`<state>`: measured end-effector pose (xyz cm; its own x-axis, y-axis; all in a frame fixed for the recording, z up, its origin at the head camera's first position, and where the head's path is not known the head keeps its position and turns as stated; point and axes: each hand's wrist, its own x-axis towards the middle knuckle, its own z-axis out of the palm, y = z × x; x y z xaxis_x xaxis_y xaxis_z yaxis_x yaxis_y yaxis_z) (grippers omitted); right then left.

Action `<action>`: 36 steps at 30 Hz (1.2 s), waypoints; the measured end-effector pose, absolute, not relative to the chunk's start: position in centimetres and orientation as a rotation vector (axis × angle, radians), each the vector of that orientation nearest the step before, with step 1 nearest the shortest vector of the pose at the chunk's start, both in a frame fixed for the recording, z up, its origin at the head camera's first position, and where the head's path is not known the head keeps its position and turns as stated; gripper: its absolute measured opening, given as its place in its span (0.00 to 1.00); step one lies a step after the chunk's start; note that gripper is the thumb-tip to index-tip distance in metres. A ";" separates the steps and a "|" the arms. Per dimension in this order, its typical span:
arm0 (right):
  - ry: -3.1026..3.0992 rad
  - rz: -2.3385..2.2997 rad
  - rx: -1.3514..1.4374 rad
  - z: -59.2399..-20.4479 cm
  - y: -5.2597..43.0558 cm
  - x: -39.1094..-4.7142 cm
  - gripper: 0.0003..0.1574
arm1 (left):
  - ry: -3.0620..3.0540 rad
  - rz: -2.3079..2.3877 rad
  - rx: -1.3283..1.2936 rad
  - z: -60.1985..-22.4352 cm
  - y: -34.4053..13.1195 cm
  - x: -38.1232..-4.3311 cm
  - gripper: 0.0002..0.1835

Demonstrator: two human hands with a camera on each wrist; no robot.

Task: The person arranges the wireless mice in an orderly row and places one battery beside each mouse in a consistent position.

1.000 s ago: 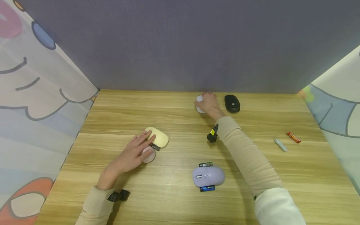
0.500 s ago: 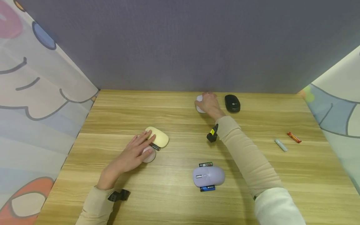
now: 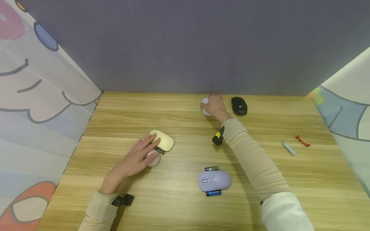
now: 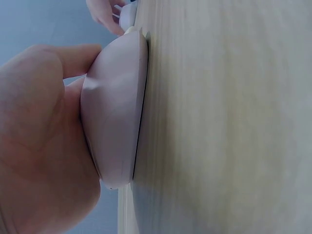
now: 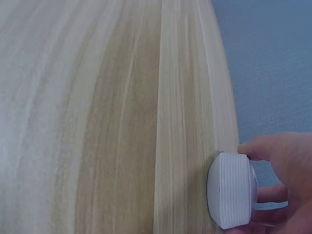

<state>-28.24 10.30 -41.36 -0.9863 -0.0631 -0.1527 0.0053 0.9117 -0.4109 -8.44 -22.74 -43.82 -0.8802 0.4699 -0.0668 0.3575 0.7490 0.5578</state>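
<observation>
My left hand (image 3: 135, 162) rests with fairly straight fingers over a pale pink computer mouse (image 3: 154, 160), and its fingertips reach onto a yellow mouse (image 3: 165, 141). Between those two mice lies a black battery (image 3: 160, 150). In the left wrist view the palm and thumb lie against the rounded top of the pink mouse (image 4: 114, 109), which is on the table. At the back edge my right hand (image 3: 216, 106) grips a white mouse (image 3: 206, 111). The right wrist view has thumb and fingers around the white mouse (image 5: 230, 192), its ribbed side showing; it sits on the tabletop.
Right of my right hand is a black mouse (image 3: 239, 106). A purple mouse (image 3: 215, 181) sits nearer, with a green-and-black battery (image 3: 212, 168) and a blue battery (image 3: 213, 193) along its sides. A pale battery (image 3: 289, 149) and a red battery (image 3: 303, 141) lie at right. A grey partition (image 3: 185, 48) rises behind.
</observation>
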 end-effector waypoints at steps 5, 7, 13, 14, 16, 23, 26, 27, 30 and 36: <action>2.902 -0.668 -0.073 -41.6 10.7 -28.1 0.39 | 2.741 0.815 0.662 -43.9 -22.7 -8.4 0.30; 2.898 -0.682 -0.082 -41.6 10.8 -27.9 0.40 | 2.741 0.816 0.662 -43.9 -22.6 -8.4 0.30; 2.913 -0.651 -0.131 -40.5 11.1 -27.4 0.43 | 2.738 0.817 0.658 -43.9 -22.6 -8.5 0.30; 2.913 -0.640 -0.140 -40.2 11.1 -27.3 0.44 | 2.738 0.816 0.656 -44.0 -22.6 -8.5 0.30; 2.910 -0.605 -0.162 -39.7 11.3 -27.2 0.46 | 2.736 0.818 0.653 -44.0 -22.7 -8.6 0.30; 2.942 -0.567 -0.254 -38.6 11.7 -26.6 0.46 | 2.737 0.827 0.650 -44.3 -23.0 -9.0 0.30; 2.948 -0.568 -0.290 -38.3 11.9 -26.2 0.45 | 2.742 0.823 0.656 -44.4 -23.1 -9.2 0.30; 2.949 -0.570 -0.303 -38.2 11.9 -26.1 0.45 | 2.744 0.823 0.658 -44.4 -23.1 -9.3 0.30; 2.956 -0.565 -0.340 -37.9 11.9 -25.7 0.44 | 2.745 0.824 0.660 -44.5 -23.3 -9.4 0.30; 2.966 -0.589 -0.391 -37.0 11.8 -24.7 0.44 | 2.749 0.822 0.656 -44.7 -23.5 -9.6 0.30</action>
<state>-24.71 11.84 -36.96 -0.9629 -0.2670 -0.0403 -0.2313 0.8926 -0.3870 -9.64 -23.46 -44.67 -0.8819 0.4676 -0.0608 0.3573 0.7469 0.5608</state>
